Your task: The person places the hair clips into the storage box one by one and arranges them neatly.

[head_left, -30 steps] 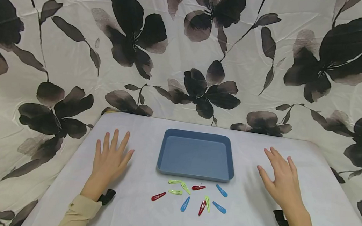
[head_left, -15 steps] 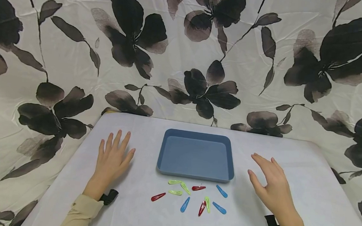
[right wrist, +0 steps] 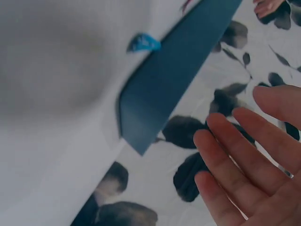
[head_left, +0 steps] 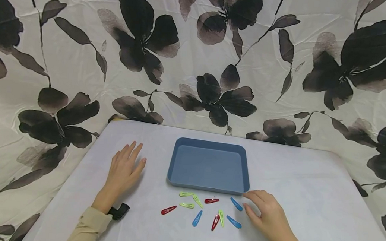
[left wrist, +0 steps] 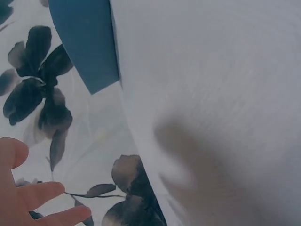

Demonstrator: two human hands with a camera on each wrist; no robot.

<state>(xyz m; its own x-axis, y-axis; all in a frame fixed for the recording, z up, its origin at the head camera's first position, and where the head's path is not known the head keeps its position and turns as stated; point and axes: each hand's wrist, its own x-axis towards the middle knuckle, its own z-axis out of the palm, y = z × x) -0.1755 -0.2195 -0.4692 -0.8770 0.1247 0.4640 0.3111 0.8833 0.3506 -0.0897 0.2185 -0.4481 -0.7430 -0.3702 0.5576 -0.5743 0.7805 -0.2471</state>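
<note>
Several snap hair clips lie scattered on the white table in the head view: blue clips such as a blue hair clip [head_left: 236, 204], red ones such as a red hair clip [head_left: 168, 210], and lime green ones such as a green hair clip [head_left: 187, 205]. My right hand [head_left: 267, 217] hovers just right of the blue clips, fingers slightly bent, holding nothing. In the right wrist view one blue clip [right wrist: 144, 43] shows beside the tray. Left of the tray, my left hand [head_left: 123, 169] is held with fingers extended and nothing in it.
Behind the clips stands a shallow blue-grey tray [head_left: 209, 168] with a low rim. The white tablecloth [head_left: 148, 229] covers the table, and a floral curtain [head_left: 190, 60] hangs beyond its far edge. Black straps are on both wrists.
My right hand has moved left and toward the near side, from the table's right part to beside the blue clips. My left hand has turned slightly rightward. Clips and tray have not moved.
</note>
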